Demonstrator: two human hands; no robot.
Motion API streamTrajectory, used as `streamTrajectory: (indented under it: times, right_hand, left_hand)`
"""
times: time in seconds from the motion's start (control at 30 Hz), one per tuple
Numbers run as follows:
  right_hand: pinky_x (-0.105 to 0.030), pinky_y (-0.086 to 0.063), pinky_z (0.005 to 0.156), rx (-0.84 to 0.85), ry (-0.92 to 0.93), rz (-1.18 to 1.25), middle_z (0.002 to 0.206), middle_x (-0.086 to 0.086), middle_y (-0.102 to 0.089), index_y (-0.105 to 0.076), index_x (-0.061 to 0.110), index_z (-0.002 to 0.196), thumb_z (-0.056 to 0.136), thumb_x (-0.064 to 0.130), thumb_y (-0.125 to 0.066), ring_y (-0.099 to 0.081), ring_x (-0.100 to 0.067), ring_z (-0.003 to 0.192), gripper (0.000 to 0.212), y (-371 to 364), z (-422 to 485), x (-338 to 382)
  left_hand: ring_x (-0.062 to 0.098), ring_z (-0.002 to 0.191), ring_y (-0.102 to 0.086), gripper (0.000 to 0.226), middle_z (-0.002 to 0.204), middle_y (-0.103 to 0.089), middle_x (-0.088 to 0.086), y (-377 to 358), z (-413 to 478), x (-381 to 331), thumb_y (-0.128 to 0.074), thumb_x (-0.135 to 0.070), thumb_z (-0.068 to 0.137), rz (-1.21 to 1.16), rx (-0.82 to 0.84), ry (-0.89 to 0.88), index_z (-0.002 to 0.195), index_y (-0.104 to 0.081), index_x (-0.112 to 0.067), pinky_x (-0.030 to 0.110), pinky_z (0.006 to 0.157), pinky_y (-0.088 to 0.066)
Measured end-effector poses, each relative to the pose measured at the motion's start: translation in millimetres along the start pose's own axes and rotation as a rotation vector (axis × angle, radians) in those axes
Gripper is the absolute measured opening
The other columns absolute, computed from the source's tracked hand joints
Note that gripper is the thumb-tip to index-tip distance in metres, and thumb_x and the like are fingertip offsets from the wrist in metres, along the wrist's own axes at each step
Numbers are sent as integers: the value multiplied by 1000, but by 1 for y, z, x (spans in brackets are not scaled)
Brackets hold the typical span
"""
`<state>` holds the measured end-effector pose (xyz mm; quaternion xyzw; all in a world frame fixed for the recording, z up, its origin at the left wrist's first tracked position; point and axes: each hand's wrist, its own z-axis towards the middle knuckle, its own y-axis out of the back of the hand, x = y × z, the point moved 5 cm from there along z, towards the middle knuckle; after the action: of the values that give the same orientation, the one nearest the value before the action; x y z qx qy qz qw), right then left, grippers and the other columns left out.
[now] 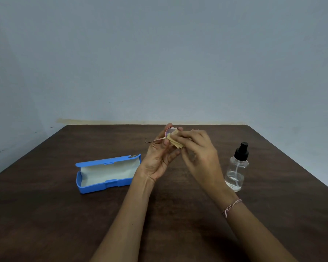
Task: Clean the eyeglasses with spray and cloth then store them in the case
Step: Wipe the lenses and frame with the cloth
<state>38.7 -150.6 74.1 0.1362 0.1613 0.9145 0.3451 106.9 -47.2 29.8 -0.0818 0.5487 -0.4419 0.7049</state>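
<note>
The right hand [199,150] presses a tan cloth [175,141] on the eyeglasses [169,132] gripped by the left hand [159,159] over mid-desk [45,214], temple pointing left. Left, the blue case [106,173] lies open, white-lined; right, the spray bottle [236,167] stands nearly empty.

No text, number or brand can be read anywhere in the view. The only mark is a small dark emblem [133,156] at the right end of the raised lid of the blue case [106,173], which lies open toward the left side of the counter [45,214]; it is too small and blurred to make out.
</note>
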Motion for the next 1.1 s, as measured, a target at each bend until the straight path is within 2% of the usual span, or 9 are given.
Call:
streamTrajectory:
  times: [0.1, 0.17, 0.33, 0.53, 0.63, 0.77, 0.93, 1.1]
  right_hand:
    - [-19, -41, 93, 15, -4, 25, 112, -3, -63, -62, 8, 118, 80, 9, -64, -52, -17, 104, 38, 0, -1, 0]
    - [-23, -44, 91, -24, -22, 54, 109, -2, -65, -64, 7, 114, 77, 7, -71, -54, -15, 104, 37, 4, -1, 0]
    - [-18, -45, 90, -45, -13, 62, 98, -2, -68, -70, 5, 97, 74, -4, -73, -57, -12, 98, 25, 11, 1, -4]
    - [-20, -46, 94, -28, -44, 36, 107, -7, -63, -69, 3, 106, 79, -4, -68, -57, -13, 104, 28, 10, 0, -5]
    - [-20, -45, 93, 28, -2, 57, 108, -5, -60, -69, 3, 106, 79, 0, -67, -55, -15, 104, 26, 4, -1, 0]
    - [-30, -50, 88, 95, 50, 44, 102, -9, -63, -69, 0, 99, 75, -1, -71, -60, -22, 101, 24, 5, 1, -2]
    - [-18, -45, 84, 13, -1, -57, 97, -7, -61, -69, 1, 104, 75, -4, -72, -53, -16, 94, 30, 11, 1, -6]
    - [-19, -42, 92, 23, 75, 0, 106, -8, -57, -67, 1, 109, 82, -1, -64, -52, -18, 101, 28, 7, -1, 5]
  left_hand:
    - [14, 97, -67, 57, 112, -69, 5, 1, 1, 0, -90, -31, 53, 2, 17, -5, 107, -71, -25, 23, 72, -58]
    - [13, 94, -68, 58, 109, -70, 4, -1, 1, 1, -91, -32, 51, 16, 28, 8, 105, -72, -25, 21, 72, -57]
    - [19, 90, -70, 80, 104, -71, 8, -1, -1, 3, -92, -28, 46, -16, -8, 25, 115, -58, -7, 24, 66, -58]
    - [15, 91, -69, 60, 101, -72, 1, -4, -1, 5, -92, -34, 46, 41, 19, 37, 102, -73, -24, 24, 68, -58]
    - [15, 96, -68, 60, 104, -71, 2, -2, -1, 5, -91, -37, 48, 42, 12, 33, 104, -73, -26, 24, 69, -57]
    - [15, 93, -69, 59, 104, -71, 4, -1, -1, 1, -90, -40, 48, 40, 8, 10, 104, -72, -27, 24, 68, -57]
    - [12, 91, -68, 59, 103, -72, -2, -5, -2, 6, -90, -40, 49, 79, 23, 55, 103, -73, -28, 23, 68, -57]
    - [12, 92, -69, 52, 102, -72, 2, -3, -2, 9, -87, -28, 56, 96, 51, 92, 105, -72, -23, 22, 70, -56]
